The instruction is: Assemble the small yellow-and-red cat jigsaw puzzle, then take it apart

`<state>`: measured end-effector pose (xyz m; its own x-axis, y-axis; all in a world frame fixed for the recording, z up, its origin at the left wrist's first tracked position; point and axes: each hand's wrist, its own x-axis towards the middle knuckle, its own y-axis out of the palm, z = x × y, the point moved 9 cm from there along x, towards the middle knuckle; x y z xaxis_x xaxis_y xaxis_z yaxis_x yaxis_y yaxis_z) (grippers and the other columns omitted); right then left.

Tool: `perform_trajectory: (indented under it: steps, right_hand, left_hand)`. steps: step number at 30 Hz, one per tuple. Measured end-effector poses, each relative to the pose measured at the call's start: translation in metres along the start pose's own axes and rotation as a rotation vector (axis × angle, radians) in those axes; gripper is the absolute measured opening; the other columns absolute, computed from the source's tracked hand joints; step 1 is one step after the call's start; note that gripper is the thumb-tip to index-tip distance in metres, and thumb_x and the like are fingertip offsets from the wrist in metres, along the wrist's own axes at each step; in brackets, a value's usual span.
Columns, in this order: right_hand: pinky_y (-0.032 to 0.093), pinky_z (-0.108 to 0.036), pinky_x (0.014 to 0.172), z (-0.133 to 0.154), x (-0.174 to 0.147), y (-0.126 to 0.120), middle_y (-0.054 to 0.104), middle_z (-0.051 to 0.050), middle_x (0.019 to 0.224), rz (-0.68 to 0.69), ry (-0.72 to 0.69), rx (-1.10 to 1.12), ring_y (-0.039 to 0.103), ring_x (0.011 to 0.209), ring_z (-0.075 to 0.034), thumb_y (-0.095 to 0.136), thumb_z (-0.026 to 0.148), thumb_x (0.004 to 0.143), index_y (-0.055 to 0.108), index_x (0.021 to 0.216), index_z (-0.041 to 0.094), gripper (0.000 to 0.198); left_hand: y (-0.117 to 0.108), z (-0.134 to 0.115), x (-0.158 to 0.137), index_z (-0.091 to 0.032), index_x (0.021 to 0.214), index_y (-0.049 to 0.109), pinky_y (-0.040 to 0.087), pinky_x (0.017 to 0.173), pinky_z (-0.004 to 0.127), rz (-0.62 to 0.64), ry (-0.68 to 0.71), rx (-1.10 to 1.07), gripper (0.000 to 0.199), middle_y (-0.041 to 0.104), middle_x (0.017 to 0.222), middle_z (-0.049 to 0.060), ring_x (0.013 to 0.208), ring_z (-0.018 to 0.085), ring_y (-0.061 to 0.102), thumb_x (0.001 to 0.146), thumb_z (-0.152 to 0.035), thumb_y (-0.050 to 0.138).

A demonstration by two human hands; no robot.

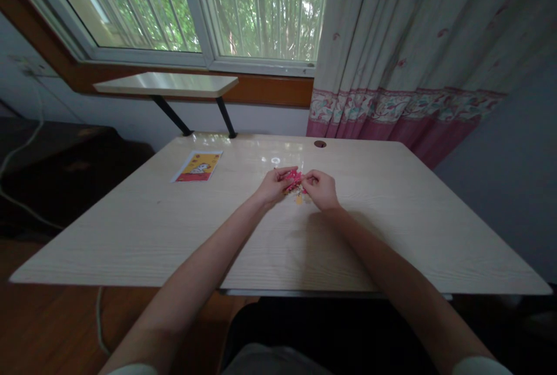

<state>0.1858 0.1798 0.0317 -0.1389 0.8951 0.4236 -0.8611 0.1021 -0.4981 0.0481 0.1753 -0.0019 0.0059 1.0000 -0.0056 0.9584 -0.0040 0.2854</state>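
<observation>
A small heap of red-pink pieces (295, 177), probably jigsaw puzzle pieces, is gathered at the middle of the table. My left hand (273, 185) is curled round the heap from the left, its fingers over and beside the pieces. From the other side, my right hand (321, 188) pinches thumb and forefinger together at the heap's right edge; what lies between those fingertips is too small to make out. Some yellowish pieces (299, 199) rest on the tabletop just below, between the two hands.
The pale wooden table (413, 218) has a round brown cable hole (320, 144) near its back edge. A yellow and red picture card (198, 166) lies to the left. Behind it, a raised shelf (169, 83) stands on black legs, and a curtain (383, 61) hangs at the right.
</observation>
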Motion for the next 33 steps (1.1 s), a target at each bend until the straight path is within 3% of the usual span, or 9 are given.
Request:
perform_trajectory:
  steps: [4, 11, 16, 18, 21, 27, 30, 33]
  right_hand:
    - [0.033, -0.022, 0.056, -0.001, 0.001, -0.001, 0.053, 0.003, 0.055, -0.018, 0.022, -0.017, 0.046, 0.055, -0.01, 0.054, 0.031, 0.068, 0.06, 0.06, 0.018, 0.016]
    - [0.034, -0.021, 0.049, -0.039, 0.002, 0.027, 0.051, 0.004, 0.052, 0.078, 0.379, 0.523, 0.043, 0.049, -0.009, 0.059, 0.037, 0.06, 0.06, 0.059, 0.016, 0.021]
    - [0.034, -0.02, 0.047, -0.038, 0.001, 0.028, 0.053, 0.004, 0.056, 0.111, 0.449, 0.689, 0.043, 0.048, -0.008, 0.06, 0.04, 0.061, 0.062, 0.068, 0.016, 0.024]
    - [0.036, -0.021, 0.05, -0.038, 0.005, 0.019, 0.055, 0.003, 0.057, 0.081, 0.4, 0.593, 0.046, 0.05, -0.008, 0.059, 0.038, 0.062, 0.062, 0.066, 0.016, 0.023]
    - [0.037, -0.022, 0.054, -0.038, 0.008, 0.006, 0.058, 0.001, 0.057, 0.062, 0.288, 0.273, 0.05, 0.054, -0.01, 0.058, 0.034, 0.065, 0.063, 0.063, 0.016, 0.019]
    - [0.038, -0.024, 0.061, -0.012, 0.004, 0.01, 0.064, -0.002, 0.065, 0.229, -0.041, -0.263, 0.055, 0.062, -0.013, 0.056, 0.029, 0.074, 0.067, 0.069, 0.018, 0.016]
    - [0.04, -0.026, 0.07, 0.001, 0.002, 0.01, 0.066, -0.005, 0.075, 0.216, -0.171, -0.305, 0.057, 0.074, -0.016, 0.052, 0.026, 0.079, 0.069, 0.079, 0.018, 0.019]
    - [0.042, -0.027, 0.072, 0.003, 0.003, 0.008, 0.067, -0.005, 0.078, 0.158, -0.151, -0.156, 0.058, 0.074, -0.016, 0.049, 0.031, 0.082, 0.068, 0.084, 0.018, 0.023]
  left_hand:
    - [0.002, -0.005, -0.001, -0.01, 0.101, 0.067, 0.046, 0.064, 0.023, 0.0, 0.037, 0.062, 0.044, 0.069, 0.075, 0.005, 0.066, 0.013, 0.06, 0.059, -0.017, 0.077]
    - [0.008, -0.005, -0.005, -0.011, 0.112, 0.056, 0.043, 0.052, 0.02, 0.065, 0.012, -0.1, 0.057, 0.066, 0.068, 0.002, 0.051, 0.008, 0.057, 0.058, -0.013, 0.076]
    - [-0.001, -0.001, -0.003, -0.014, 0.091, 0.053, 0.048, 0.056, 0.024, -0.009, 0.008, -0.144, 0.042, 0.066, 0.064, 0.001, 0.054, 0.012, 0.061, 0.056, -0.011, 0.077]
    - [-0.005, 0.0, -0.001, -0.013, 0.081, 0.053, 0.049, 0.056, 0.024, -0.043, 0.008, -0.141, 0.036, 0.066, 0.062, 0.002, 0.054, 0.012, 0.061, 0.055, -0.011, 0.077]
    - [-0.009, 0.0, 0.0, -0.011, 0.073, 0.056, 0.047, 0.053, 0.022, -0.087, -0.004, -0.119, 0.027, 0.064, 0.057, 0.002, 0.05, 0.011, 0.059, 0.054, -0.011, 0.076]
    - [-0.018, -0.001, 0.001, -0.009, 0.074, 0.067, 0.047, 0.055, 0.02, -0.16, -0.02, -0.12, 0.023, 0.066, 0.064, 0.004, 0.052, 0.008, 0.057, 0.053, -0.008, 0.075]
    - [-0.019, 0.001, 0.002, -0.009, 0.075, 0.068, 0.047, 0.057, 0.021, -0.158, -0.028, -0.113, 0.022, 0.066, 0.064, 0.004, 0.054, 0.009, 0.058, 0.054, -0.008, 0.075]
    - [-0.016, 0.003, 0.002, -0.009, 0.074, 0.067, 0.048, 0.059, 0.024, -0.138, -0.039, -0.08, 0.021, 0.066, 0.063, 0.005, 0.055, 0.011, 0.059, 0.055, -0.009, 0.076]
